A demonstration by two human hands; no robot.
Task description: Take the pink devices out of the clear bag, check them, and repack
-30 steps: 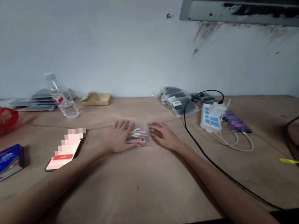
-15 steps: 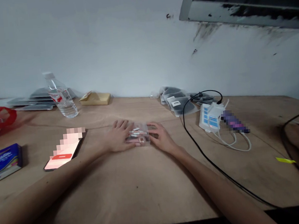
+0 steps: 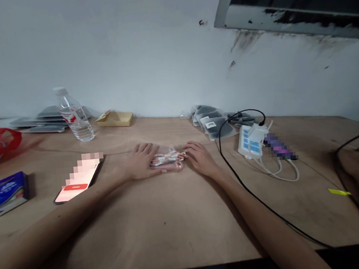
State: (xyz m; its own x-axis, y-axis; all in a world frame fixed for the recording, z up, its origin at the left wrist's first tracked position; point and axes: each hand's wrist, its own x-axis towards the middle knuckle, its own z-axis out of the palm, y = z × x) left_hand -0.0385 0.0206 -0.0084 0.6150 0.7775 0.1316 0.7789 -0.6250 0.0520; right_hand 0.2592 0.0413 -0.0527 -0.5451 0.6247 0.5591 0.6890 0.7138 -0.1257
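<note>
My left hand point(image 3: 142, 160) lies flat with its fingers stretched, over the left part of a clear plastic packet point(image 3: 165, 150). Within or on the packet shows a bundle of thin pink-and-white pieces point(image 3: 169, 157), with a smooth pink strip point(image 3: 166, 168) along the near side. The exact kind of these items is too small to tell. From the right, my right hand point(image 3: 198, 158) has its fingertips closed on the bundle's right end. The left part of the packet is hidden beneath my left hand.
A lit phone point(image 3: 79, 179) and blue tissue pack point(image 3: 8, 193) lie left. Behind stand a water bottle point(image 3: 76, 118) and yellow cardboard box point(image 3: 115, 119). Grey pouches point(image 3: 211, 123), a power strip point(image 3: 249, 143), a second phone point(image 3: 279, 146) and a black cable point(image 3: 250, 191) are right.
My right fingers have gone from spread at the packet's right edge to closed on the bundle's end. More of the pink-and-white pieces show, reaching further right. My left hand has hardly moved.
</note>
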